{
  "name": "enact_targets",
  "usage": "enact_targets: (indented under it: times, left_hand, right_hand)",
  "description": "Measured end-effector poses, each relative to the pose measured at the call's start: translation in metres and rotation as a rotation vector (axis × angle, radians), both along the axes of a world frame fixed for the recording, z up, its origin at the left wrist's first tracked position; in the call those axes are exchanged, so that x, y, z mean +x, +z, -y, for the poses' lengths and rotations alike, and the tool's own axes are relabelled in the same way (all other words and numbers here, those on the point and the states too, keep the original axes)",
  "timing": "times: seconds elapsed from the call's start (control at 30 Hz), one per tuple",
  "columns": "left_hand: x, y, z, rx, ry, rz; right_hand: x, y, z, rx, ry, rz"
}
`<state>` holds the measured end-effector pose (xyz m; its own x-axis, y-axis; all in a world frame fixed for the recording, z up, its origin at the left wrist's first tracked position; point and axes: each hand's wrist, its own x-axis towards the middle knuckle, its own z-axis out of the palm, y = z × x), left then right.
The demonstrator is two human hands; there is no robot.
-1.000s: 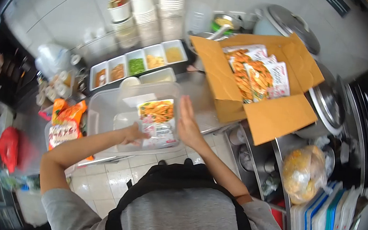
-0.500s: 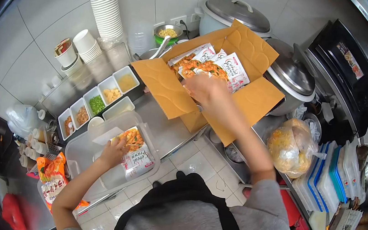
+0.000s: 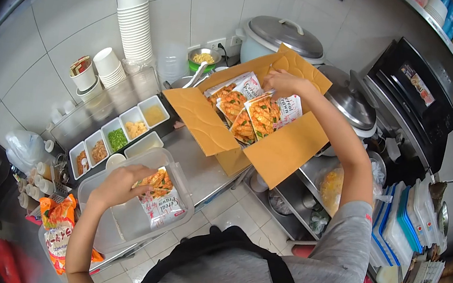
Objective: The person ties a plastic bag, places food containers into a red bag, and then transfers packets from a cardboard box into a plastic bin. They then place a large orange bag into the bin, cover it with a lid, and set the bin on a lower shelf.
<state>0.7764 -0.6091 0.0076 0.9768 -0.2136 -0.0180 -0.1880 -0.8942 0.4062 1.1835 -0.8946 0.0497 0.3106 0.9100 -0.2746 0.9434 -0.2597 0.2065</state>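
An open cardboard box (image 3: 278, 159) holds several Cereal Prawn packets (image 3: 263, 115) with orange food pictures. My right hand (image 3: 285, 85) reaches in at the box's far side, its fingers bent at the upper edge of the packets; what they hold, if anything, is hidden. A clear plastic tub (image 3: 107, 240) stands lower left on the steel counter. Inside it, at the right side, lies another Cereal Prawn packet (image 3: 163, 206). My left hand (image 3: 122, 184) is over the tub, fingertips at the upper left edge of that packet; its grip is unclear.
Small trays of chopped ingredients (image 3: 117, 139) line the counter behind the tub. Stacked white cups (image 3: 134, 23) stand by the wall. Two lidded cookers (image 3: 287, 38) are behind the box. An orange bag (image 3: 60, 231) lies left of the tub; upright plastic lids (image 3: 397, 225) are at right.
My right hand has moved from the front of the packets to the box's far side, and the packets lie differently. My left hand has shifted slightly left. The head view has shifted.
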Motion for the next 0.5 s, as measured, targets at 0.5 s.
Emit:
enact_targets:
  times: [0.5]
  left_hand:
    - [0.116,0.018,0.047,-1.04,0.084,0.318]
  right_hand:
    - [-0.04,0.119,0.036,0.533,-0.086,-0.415]
